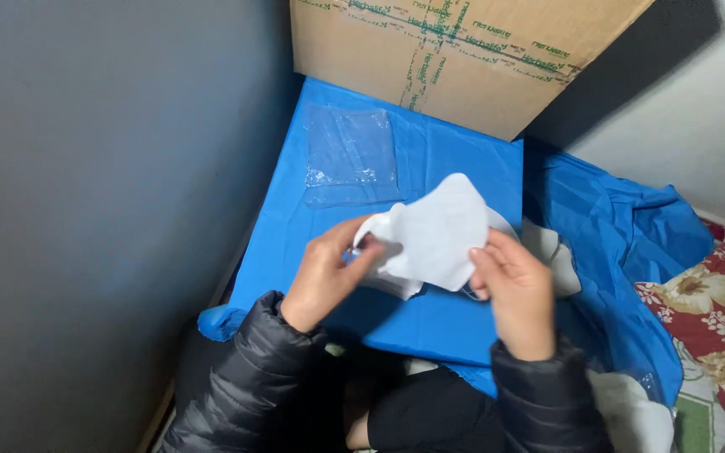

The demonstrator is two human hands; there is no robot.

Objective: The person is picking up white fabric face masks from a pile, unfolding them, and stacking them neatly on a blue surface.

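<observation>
Both hands hold one white, curved, soft fabric face mask (438,231) above the bright blue plastic sheet (430,323) that covers the person's lap area. The left hand (325,277) has its grip closed on the left end of the mask, approx. where the ear loop is; thumb & fingers pinch it there. The right hand (518,289) has its grip closed on the lower right edge, thumb on the front side. The mask is lifted up, not lying on the sheet, and its folded side faces the camera.

Under the mask, touching the sheet, there are more white pieces (551,252), prob. other masks, partly hidden by the hands. Farther away lies a flat clear plastic bag (350,155), well apart from the hands. Behind it stands a brown cardboard box with green tape (455,59). At the right is a red floral fabric (715,302), and black puffy jacket sleeves (245,386) cover both arms.

In my judgement the step in hand is handling one mask, i.e. holding it by two ends to straighten or fold it. Any next move needs a light pull w/o tearing the loop, and both pinches must stay at the edges, because the material is thin and bends easily.
</observation>
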